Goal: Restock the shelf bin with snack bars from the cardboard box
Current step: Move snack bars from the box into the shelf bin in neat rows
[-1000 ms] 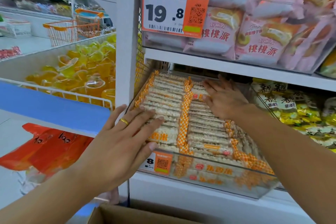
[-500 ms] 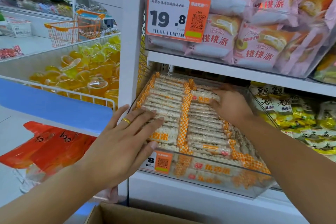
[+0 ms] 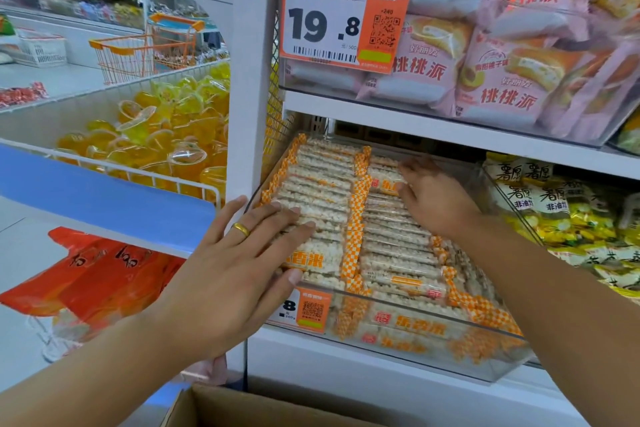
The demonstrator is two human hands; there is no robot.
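Note:
The clear shelf bin (image 3: 419, 354) holds two columns of snack bars (image 3: 398, 253), puffed rice in clear wrappers with orange checkered ends. My left hand (image 3: 235, 267), with a gold ring, lies flat with straight fingers on the left column near the bin's front. My right hand (image 3: 436, 201) is at the back of the right column, its fingers and thumb curled round the end of one snack bar (image 3: 382, 180) there. The open cardboard box (image 3: 242, 409) shows at the bottom edge; its inside is hidden.
Above the bin, a shelf carries pink pie packs (image 3: 502, 80) behind a 19.8 price tag (image 3: 325, 21). Yellow snack bags (image 3: 571, 218) fill the neighbouring bin on the right. To the left are jelly cups (image 3: 156, 135) in a wire basket and orange bags (image 3: 104, 270) below.
My right hand went from lying flat on the right column to gripping a bar at its back end. My left hand stayed pressed on the left column.

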